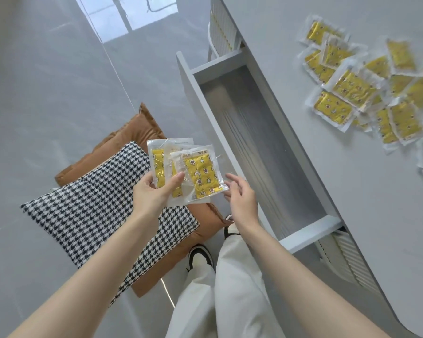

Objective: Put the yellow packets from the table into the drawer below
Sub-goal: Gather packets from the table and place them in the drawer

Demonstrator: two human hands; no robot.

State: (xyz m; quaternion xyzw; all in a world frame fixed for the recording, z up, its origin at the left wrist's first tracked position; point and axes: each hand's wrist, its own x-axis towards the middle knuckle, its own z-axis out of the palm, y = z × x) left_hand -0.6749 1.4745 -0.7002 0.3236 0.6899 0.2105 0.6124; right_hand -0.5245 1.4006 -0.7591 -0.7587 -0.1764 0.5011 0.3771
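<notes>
Head view looks down on the transfer step partly done: the left hand (152, 191) pinches a fan of about three yellow packets (200, 174), thumb on top and fingers beneath, held over the floor just beside the open drawer (193, 98) and not yet above it. The right hand (239, 198) is loose and spread, holding nothing, its fingertips at the lower right edge of the front packet – whether they touch the wrapper I cannot tell. The drawer's inside looks bare, so I judge this to be an early load, with most of the work left in the heap of packets (352, 89) on the table (303, 45). The fan faces print-up toward the camera; each packet's long axis runs away from the holding hand, the front one leaning a little right of the others. The next move, as I see it, calls for carrying the fan rightward over the drawer's front panel and lowering it flat – best with the long sides along the drawer's length, so that later packets stack beside them.
</notes>
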